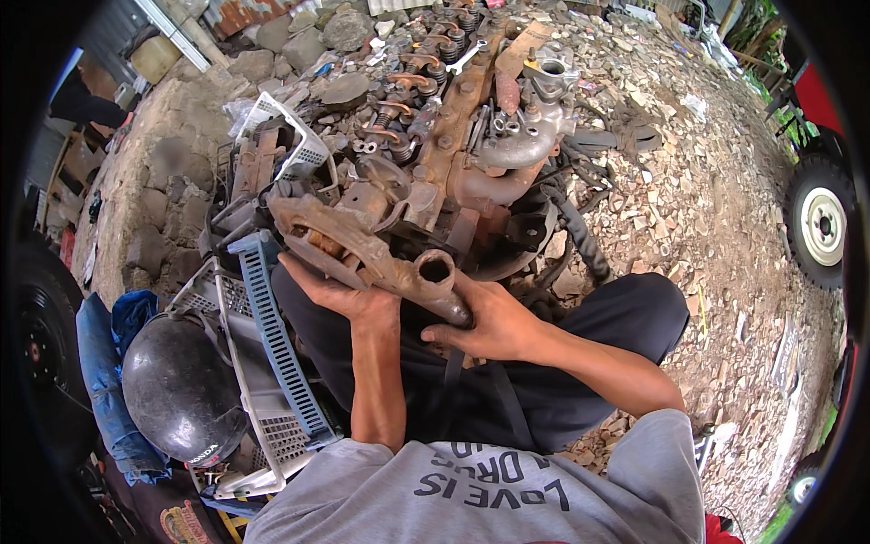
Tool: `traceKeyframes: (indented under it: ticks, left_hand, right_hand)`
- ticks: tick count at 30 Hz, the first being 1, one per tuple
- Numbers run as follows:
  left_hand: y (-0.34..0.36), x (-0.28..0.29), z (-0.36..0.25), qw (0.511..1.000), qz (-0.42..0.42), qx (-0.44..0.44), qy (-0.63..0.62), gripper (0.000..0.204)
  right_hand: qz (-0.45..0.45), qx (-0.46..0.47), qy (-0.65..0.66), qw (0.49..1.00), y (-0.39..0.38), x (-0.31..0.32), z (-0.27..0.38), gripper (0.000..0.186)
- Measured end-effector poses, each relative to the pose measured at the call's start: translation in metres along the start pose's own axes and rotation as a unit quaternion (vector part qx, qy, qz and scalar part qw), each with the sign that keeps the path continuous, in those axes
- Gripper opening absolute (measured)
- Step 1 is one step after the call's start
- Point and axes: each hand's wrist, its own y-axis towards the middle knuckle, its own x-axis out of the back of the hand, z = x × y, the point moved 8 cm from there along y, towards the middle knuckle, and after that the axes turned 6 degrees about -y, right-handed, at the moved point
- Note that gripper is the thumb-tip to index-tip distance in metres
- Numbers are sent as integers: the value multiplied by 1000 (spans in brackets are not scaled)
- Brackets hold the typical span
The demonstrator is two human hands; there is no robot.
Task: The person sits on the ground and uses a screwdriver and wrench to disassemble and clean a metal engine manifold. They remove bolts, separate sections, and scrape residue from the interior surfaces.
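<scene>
A rusty engine lies on broken stone, its row of valve springs uppermost, probably so that this side is within reach of someone seated at its near end. To the left a blue-edged crate leans beside the knee; what it holds, if anything, cannot be made out. Beyond it a smaller white basket stands tilted, with rusty metal pieces against it — inside or just beside, I cannot tell. A black helmet sits left of the crate.

The heavy-looking cast housing is above the lap, at the engine's near end, its round mouth turned up and showing a dark hollow. The left hand is cupped under its broad side, palm up, likely to take the weight, fingertips hidden. The right hand curls round the narrow end, thumb on the near side and fingers out of sight behind — seemingly to steady it. Smallest, a wrench rests on the engine's far part
</scene>
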Motion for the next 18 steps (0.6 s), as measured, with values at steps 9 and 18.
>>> traceKeyframes:
  ticks: [9,18]
  left_hand:
    - [14,2,24,972,218,84,11,73]
    - [93,48,-3,968,33,-195,154,96]
  right_hand:
    - [-118,189,-167,960,28,44,16,67]
    - [-93,141,-197,966,49,79,29,60]
